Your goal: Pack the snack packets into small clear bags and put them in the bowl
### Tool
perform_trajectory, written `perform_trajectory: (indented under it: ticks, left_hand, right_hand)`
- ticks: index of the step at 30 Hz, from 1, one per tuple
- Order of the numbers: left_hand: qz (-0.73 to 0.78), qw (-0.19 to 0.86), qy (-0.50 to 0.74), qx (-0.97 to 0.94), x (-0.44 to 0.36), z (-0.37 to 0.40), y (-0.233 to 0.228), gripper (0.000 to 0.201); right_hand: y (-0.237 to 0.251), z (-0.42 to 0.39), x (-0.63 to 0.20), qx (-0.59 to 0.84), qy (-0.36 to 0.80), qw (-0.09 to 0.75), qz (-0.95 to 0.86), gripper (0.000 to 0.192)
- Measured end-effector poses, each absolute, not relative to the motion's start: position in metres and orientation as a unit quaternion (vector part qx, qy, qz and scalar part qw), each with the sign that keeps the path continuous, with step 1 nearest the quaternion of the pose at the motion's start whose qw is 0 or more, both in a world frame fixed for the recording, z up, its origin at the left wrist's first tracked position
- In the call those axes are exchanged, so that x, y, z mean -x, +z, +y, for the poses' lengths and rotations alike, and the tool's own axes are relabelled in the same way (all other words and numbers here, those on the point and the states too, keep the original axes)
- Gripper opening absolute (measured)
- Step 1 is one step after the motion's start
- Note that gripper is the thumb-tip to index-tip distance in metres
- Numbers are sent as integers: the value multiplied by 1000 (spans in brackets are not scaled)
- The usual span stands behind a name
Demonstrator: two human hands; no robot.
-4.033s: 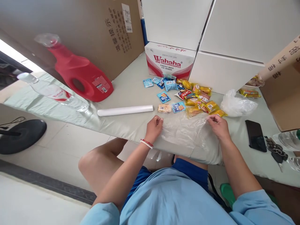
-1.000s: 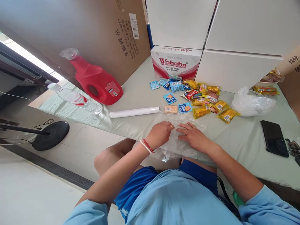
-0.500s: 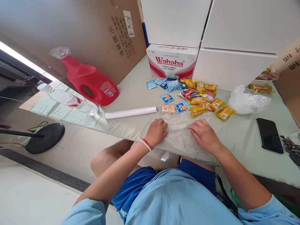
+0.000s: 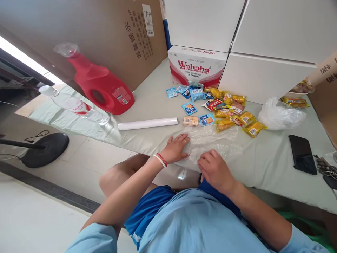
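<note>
A thin clear plastic bag (image 4: 218, 144) lies spread and wrinkled on the cloth-covered table in front of me. My left hand (image 4: 176, 148) rests flat at its left edge, fingers apart, pressing on the film. At the bag's near edge, by the rim of the table, my right hand (image 4: 214, 170) has its fingers curled in around the film; the fingertips are partly hidden. Just beyond the bag are a pale wrapped snack (image 4: 191, 121), a blue snack packet (image 4: 207, 119) and several yellow-wrapped snacks (image 4: 225, 124).
A white roll (image 4: 147, 123) lies left of the snacks. Further left are a water bottle (image 4: 79, 107) and a red jug (image 4: 102, 88). A Wahaha carton (image 4: 196, 66) stands behind. To the right are a crumpled plastic bag (image 4: 280, 114), a phone (image 4: 302, 154) and keys (image 4: 326, 168).
My right hand has moved left and toward me, off the bag's right side to its near edge. My left hand's fingers have spread flat. The bag's near part has drawn in.
</note>
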State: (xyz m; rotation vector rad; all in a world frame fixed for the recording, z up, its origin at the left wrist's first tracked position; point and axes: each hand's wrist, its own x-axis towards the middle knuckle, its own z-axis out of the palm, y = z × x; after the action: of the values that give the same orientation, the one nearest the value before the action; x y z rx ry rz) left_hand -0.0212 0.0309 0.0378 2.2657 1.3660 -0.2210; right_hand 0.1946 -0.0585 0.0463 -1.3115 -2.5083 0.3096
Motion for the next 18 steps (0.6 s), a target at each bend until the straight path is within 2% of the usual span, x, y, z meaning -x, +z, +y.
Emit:
perform_trajectory:
  ticks: [3,6,8,10,12,13,15,18]
  left_hand:
    - [511,249,-64,-820,21,34,37,70]
    - [508,262,-58,-819,23,35,37,78]
    - [498,272,-51,-822,25,34,37,83]
    - [489,283,-37,-824,29,32,36,87]
    - [484,294,-15,-824,34,31,34,90]
    - [483,299,-4,-823,36,32,32,90]
    - [480,303,23,-823,42,34,28,89]
    - [491,272,76,-824,45,36,27,78]
  right_hand:
    - [42,-85,-175,393,114,86,-908,12]
    - [43,-95,-164,307,199,17,-931,10]
    - [53,-87,-165,293,275,49,-914,14]
    - [66,-71,-171,354,305,139,-873,21]
    - [76,-52,-174,450,260,202,-830,25]
    - [78,-45,-174,487,229,203,-818,24]
    - [73,-38,-167,509,190,156,-825,24]
    - [50,-48,-148,462,188,93,-862,40]
